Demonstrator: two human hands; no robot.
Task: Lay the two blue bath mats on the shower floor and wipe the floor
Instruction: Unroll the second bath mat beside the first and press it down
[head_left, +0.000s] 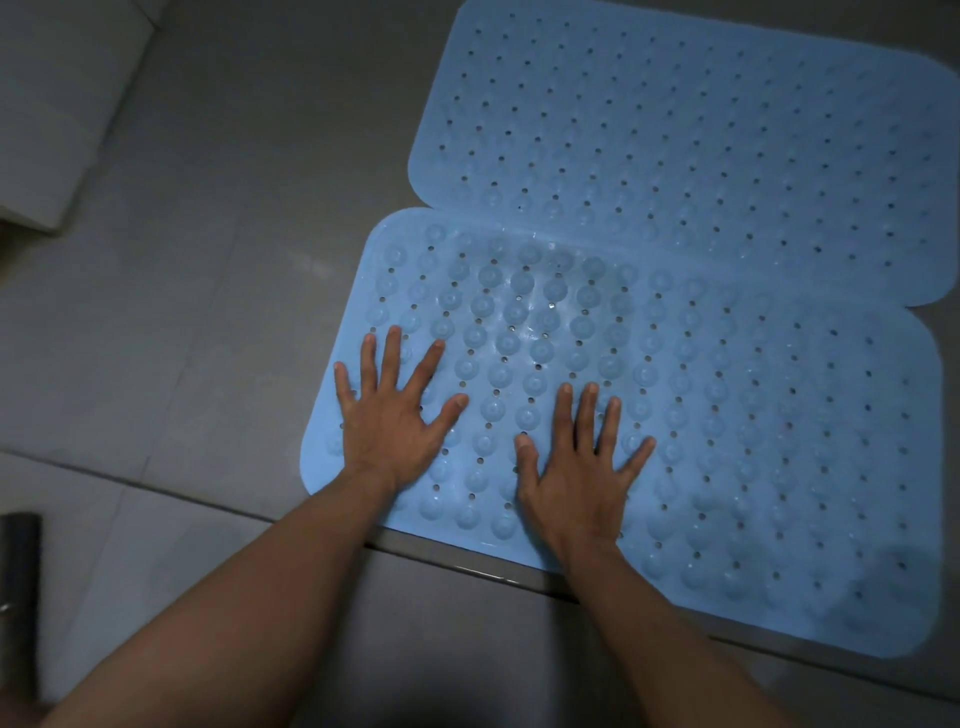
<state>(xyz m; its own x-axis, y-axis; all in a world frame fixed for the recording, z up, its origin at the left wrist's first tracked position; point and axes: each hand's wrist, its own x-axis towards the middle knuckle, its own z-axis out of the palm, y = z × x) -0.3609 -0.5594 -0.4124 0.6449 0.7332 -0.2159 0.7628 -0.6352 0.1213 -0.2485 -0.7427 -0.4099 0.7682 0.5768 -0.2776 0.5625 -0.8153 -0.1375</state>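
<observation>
Both hands lie flat, fingers spread, gripping nothing: the left hand (396, 410) presses the near mat (727, 441) close to its left edge, and the right hand (582, 467) presses just beside it, toward the mat's middle. This near mat is pale blue, rounded at the corners, dotted with rows of small holes and raised round suction cups, some glinting with wet. Its near edge overlaps a dark strip that crosses the floor (218, 291). Two mats are laid in all: the far mat (701, 130), the same blue with the same holes, lies flat beyond, its near long edge touching the first mat's far edge. The floor is grey tile, dimly lit. A pale wall (57, 104) stands at the far left.
</observation>
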